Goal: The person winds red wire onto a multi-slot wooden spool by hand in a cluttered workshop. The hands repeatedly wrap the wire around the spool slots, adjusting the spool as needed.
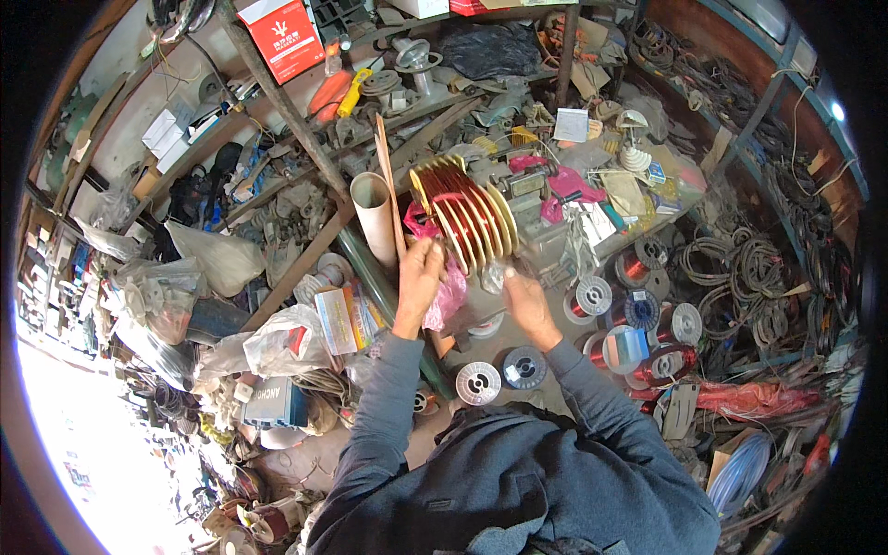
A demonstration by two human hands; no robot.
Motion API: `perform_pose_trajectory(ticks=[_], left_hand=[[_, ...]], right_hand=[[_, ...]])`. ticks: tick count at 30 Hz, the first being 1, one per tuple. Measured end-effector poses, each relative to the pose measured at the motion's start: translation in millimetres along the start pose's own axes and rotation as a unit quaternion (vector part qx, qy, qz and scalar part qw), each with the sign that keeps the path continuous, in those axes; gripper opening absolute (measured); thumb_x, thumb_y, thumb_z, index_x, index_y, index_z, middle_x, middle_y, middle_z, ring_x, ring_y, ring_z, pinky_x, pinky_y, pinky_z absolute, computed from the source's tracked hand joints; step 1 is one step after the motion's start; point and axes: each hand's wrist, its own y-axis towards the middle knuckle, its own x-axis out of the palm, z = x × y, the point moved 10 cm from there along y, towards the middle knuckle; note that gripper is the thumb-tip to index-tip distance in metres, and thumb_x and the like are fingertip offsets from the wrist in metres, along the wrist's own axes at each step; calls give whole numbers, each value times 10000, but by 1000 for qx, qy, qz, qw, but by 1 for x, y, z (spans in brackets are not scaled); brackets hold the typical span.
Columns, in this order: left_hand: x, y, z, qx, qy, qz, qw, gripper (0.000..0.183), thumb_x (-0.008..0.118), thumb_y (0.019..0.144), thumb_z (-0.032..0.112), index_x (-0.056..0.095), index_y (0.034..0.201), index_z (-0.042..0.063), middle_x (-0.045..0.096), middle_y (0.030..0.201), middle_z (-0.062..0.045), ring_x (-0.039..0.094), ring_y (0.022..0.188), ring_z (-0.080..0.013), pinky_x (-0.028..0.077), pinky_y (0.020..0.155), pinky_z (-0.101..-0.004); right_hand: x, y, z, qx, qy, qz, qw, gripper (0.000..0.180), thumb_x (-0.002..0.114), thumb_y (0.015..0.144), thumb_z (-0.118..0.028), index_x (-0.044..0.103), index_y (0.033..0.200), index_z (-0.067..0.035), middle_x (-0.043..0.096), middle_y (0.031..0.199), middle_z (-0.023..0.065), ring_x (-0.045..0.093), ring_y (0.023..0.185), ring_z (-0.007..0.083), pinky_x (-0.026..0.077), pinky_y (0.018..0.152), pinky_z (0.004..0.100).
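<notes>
A coil-winding former (pixel 468 215) with pale yellow discs and reddish-brown enamelled copper wire between them sits at the bench in front of me. My left hand (pixel 422 272) is at its lower left, fingers curled beside a pink plastic bag (pixel 446 297); what lies within the fingers is hidden. Below the former's right end is my right hand (pixel 528 305), its fingertips blurred next to a clear, indistinct item. I cannot tell whether that hand grips it. A cardboard tube (pixel 374 215) and a split wooden strip (pixel 388 187) stand just left of the former.
Wire spools (pixel 593 297) crowd the floor on the right, with two more spools close to my body, one being white (pixel 478 383). Cable coils (pixel 735 270) hang at the far right. A metal post (pixel 284 104) slants down on the left, near shelves of parts and plastic bags (pixel 288 340).
</notes>
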Motion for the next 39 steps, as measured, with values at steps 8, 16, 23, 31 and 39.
perform_pose_trajectory(ticks=[8,16,23,31,39], left_hand=[[-56,116,37,95,146,214,961,317,577,983,227,543,803,-32,475,656,-76,433,652,-126,405,602,-331],[-76,161,-98,37,285,161,944,300,604,957,293,630,996,-4,648,872,-223,622,779,-341,484,762,-424],[-41,76,-202,-131,208,68,967,381,492,975,376,682,1076,61,683,952,-271,665,941,-429,512,802,-474],[11,-15,-75,-103,-16,-31,994,159,453,1015,123,570,955,33,470,652,6,473,528,-109,412,511,-263],[-36,70,31,13,136,152,979,290,535,1006,216,557,834,-16,457,644,-71,426,555,-129,395,530,-326]], right_hand=[[17,-8,40,-122,-183,13,975,556,411,1048,-407,513,706,20,475,585,100,472,582,215,391,563,398],[-4,-22,4,-13,-73,-21,997,568,412,1044,-430,510,677,-7,460,577,62,436,561,181,382,561,378],[-3,3,30,31,-43,24,998,551,431,1032,-410,499,683,10,443,586,79,441,576,183,379,565,385],[-7,-32,66,35,-122,1,992,546,428,1035,-420,520,738,28,478,620,118,429,599,219,402,607,417],[16,19,8,13,-17,-27,999,544,458,1026,-420,497,681,-1,490,607,95,459,582,215,389,594,408]])
